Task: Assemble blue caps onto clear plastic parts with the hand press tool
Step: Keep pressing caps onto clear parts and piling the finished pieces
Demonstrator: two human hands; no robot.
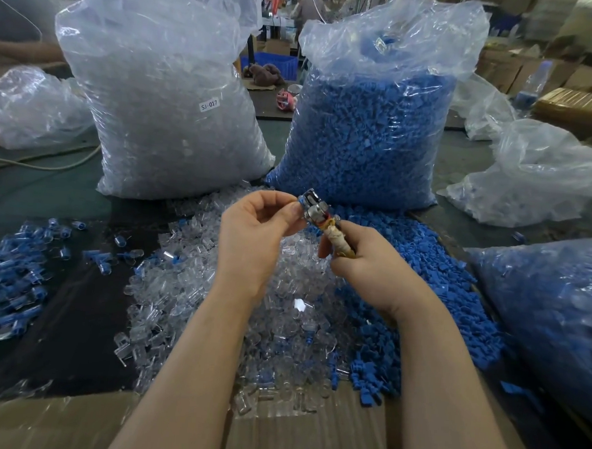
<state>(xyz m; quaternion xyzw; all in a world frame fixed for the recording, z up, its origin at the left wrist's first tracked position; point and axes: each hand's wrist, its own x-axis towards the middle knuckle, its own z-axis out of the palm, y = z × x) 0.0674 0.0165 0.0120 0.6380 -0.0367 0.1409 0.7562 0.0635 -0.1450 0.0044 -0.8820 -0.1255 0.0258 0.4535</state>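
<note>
Two tall plastic sacks stand at the back of the counter (80, 264): the left sack (163, 107), labelled SJ-017, is full of clear plastic parts; the right sack (368, 132) is full of blue caps. A third sack of blue pieces (550, 313) lies at the right edge, partly cut off by the frame.

Loose clear plastic parts (188, 294) form a heap in the middle of the counter, beneath both forearms. Loose blue caps (432, 276) lie in a band just beside it on the right, the two heaps touching. Assembled blue-and-clear pieces (7, 278) are spread at the left, apart from the heaps. Cardboard (54, 421) covers the near edge.

The hand press tool (317, 213) is held above the heaps, in front of the blue sack. It has a metal head and a handle wrapped in pale tape, tilted with the head up and to the left.

The right hand (364, 262) grips the wrapped handle, fingers curled round it. The left hand (253, 232) has its fingers (288, 215) curled, thumb and fingertips pinching a small blue piece at the tool's head.

That piece is mostly hidden by the fingertips and the head; whether a clear part is with it cannot be told.
</note>
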